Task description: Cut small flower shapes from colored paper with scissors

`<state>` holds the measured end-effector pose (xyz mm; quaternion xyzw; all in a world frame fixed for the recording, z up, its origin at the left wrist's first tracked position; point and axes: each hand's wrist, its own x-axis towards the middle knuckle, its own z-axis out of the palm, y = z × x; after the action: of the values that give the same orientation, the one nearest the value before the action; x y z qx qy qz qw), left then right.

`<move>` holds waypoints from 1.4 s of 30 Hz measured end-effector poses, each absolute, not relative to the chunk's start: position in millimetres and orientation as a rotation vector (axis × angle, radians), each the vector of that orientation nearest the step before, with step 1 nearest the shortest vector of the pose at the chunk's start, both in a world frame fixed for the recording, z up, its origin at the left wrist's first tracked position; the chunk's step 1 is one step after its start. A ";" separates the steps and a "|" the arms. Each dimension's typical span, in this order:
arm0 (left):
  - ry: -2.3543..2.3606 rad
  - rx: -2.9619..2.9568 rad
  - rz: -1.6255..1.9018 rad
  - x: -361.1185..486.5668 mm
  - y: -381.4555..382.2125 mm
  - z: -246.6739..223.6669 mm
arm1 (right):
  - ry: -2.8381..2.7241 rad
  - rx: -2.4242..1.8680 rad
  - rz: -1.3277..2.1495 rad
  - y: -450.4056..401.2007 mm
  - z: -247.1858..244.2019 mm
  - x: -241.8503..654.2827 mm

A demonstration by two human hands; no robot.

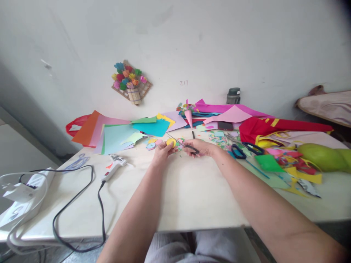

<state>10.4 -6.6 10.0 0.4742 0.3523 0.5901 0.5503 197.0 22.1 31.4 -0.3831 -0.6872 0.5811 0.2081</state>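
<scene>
Midway along the table's [192, 204] far edge, the left hand [161, 150] pinches a yellow paper round [171, 141] and the right hand [202, 147] grips scissors [195, 149] at it, seemingly mid-cut (how nearly finished, I can't tell), with small cut pieces [151, 145] beside it and larger sheets [117, 137] toward the far left corner.

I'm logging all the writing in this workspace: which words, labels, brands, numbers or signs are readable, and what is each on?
"Z17" or "217", in reddish strokes on the wall; the first character is unclear.
White label on the dark green bottle: too small to read.
No other text is legible.
</scene>
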 end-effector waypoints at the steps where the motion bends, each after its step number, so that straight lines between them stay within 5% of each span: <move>1: 0.852 1.122 1.392 9.9 -6.2 9.5 | -1.888 -1.074 1.634 21.9 31.4 196.5; 42: 0.891 1.042 1.452 9.2 -5.5 9.1 | -2.026 -1.233 1.346 8.1 40.6 194.9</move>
<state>9.2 -5.5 9.1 0.4387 0.3753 0.6111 0.5416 194.9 8.1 40.6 -0.4425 -0.7270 0.4831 0.2058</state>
